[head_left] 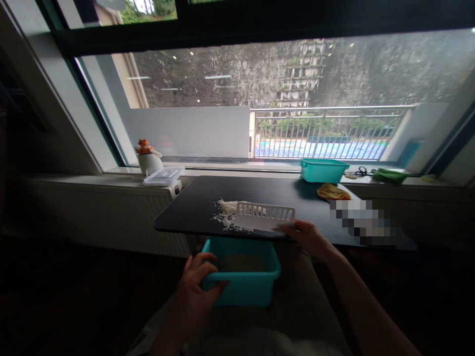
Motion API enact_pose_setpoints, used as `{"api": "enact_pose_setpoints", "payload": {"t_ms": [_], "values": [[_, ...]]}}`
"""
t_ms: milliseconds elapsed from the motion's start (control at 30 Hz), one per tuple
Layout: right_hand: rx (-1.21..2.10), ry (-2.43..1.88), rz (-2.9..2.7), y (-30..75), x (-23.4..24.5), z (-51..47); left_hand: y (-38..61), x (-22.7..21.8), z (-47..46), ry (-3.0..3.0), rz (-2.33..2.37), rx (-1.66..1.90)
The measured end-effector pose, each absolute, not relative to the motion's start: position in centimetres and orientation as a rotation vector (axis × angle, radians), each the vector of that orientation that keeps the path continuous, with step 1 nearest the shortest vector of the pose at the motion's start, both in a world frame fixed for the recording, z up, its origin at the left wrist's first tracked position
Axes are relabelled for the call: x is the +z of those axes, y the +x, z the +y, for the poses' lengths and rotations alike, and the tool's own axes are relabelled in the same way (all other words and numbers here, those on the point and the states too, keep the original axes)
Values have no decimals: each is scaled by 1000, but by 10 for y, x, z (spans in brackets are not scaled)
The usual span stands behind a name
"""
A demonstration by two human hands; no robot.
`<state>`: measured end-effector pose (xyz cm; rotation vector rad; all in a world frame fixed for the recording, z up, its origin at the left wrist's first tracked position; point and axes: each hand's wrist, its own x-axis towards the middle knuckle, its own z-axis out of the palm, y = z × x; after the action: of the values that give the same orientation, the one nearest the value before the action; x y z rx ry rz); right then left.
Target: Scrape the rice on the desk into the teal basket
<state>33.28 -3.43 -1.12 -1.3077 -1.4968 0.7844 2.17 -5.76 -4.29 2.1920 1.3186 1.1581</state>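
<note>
My left hand (196, 287) grips the near left corner of a teal plastic bin (256, 279), held on my lap just below the edge of the dark table (193, 212). Pale grains seem to lie inside the bin. My right hand (306, 236) pinches the right end of a white slotted plastic piece (265, 217), which stands on edge on the table near its front rim. Spilled white grains (227, 213) lie in a small heap against the left end of that piece.
A second teal bin (323, 170) stands at the table's far right, with a yellow cloth (332, 192) beside it. On the sill sit a white cup with an orange figure (148, 158), a clear lidded box (164, 176), scissors (361, 171) and a green cloth (389, 175).
</note>
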Motion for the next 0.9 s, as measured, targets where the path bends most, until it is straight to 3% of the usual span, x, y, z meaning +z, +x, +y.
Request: {"api": "enact_pose_setpoints", "payload": {"t_ms": [900], "values": [[852, -1264, -1546, 316, -9, -29, 20, -44, -57, 2143, 1344, 1079]]}}
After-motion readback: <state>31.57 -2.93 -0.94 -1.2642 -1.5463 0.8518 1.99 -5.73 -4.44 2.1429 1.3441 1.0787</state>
